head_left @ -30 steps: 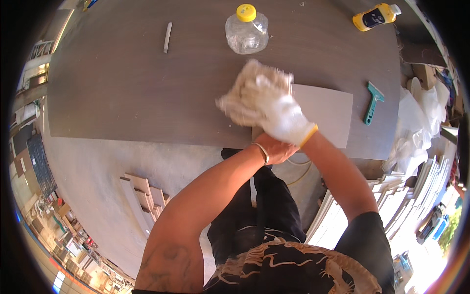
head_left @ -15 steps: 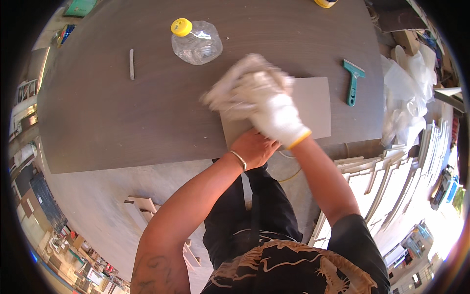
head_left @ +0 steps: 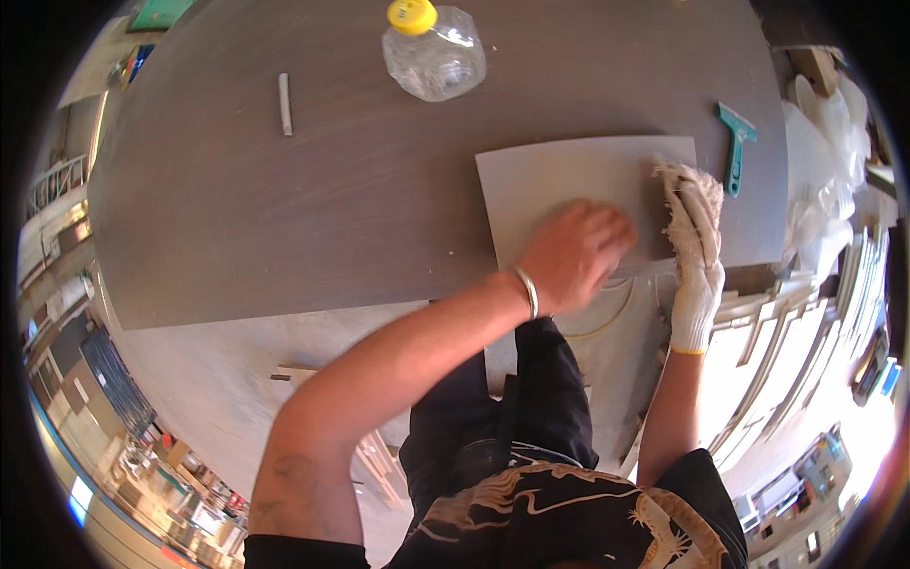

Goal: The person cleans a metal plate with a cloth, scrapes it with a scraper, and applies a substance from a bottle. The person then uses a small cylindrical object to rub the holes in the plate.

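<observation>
Grey, flat and matte, the square tile lies at the near edge of the dark wooden table. The bare left hand presses flat and open on it. The white-gloved right hand grips a frayed white rag at the tile's right edge

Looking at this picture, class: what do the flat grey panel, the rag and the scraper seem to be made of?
Grey panel: probably laminate or coated board, matte, thin and rigid. Rag: white cotton waste, with frayed threads showing. Scraper: teal moulded plastic, by its even colour.
</observation>
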The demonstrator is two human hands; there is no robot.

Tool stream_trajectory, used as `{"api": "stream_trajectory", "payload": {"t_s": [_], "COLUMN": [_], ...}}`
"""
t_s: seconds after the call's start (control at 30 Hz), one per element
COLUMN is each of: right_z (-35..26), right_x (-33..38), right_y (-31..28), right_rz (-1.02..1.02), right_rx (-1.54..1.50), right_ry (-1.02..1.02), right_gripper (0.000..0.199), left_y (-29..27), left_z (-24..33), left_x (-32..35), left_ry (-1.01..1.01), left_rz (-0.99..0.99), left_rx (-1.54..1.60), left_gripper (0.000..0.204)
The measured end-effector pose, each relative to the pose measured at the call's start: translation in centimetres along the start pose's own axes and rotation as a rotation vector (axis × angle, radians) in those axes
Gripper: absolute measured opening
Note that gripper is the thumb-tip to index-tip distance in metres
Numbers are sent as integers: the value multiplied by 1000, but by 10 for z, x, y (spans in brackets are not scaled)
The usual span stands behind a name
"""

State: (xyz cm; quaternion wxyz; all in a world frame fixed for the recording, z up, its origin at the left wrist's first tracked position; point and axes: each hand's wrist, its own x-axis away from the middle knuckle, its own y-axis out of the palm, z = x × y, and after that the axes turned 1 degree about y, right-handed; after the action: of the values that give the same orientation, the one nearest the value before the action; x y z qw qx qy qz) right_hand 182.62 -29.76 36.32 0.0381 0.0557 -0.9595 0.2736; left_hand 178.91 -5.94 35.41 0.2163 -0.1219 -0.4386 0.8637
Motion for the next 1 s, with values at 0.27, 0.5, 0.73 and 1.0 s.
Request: {"api": "stream_trajectory", "payload": {"t_s": [0.27, 0.5, 0.73, 1.0], "right_z": [-32, -95, -72, -77], "right_x": [94, 60, 87, 86], "right_y": [63, 151, 145, 162], "right_rz": [-418, -327, -389, -262], "right_rx": [553, 381, 437, 393], "right_ry": [-456, -563, -494, -468], "right_gripper": [55, 55, 60, 57], "left_y": [-15, -8, -7, -10], "left_z": [-112, -119, -121, -122], "left_x": [-60, -60, -57, -59], "left_ry": [16, 76, 85, 91], "left_rz": [-56, -51, -55, -58], "left_rx": [-150, -229, -239, -265], "left_gripper": [83, 88, 83, 76]}}
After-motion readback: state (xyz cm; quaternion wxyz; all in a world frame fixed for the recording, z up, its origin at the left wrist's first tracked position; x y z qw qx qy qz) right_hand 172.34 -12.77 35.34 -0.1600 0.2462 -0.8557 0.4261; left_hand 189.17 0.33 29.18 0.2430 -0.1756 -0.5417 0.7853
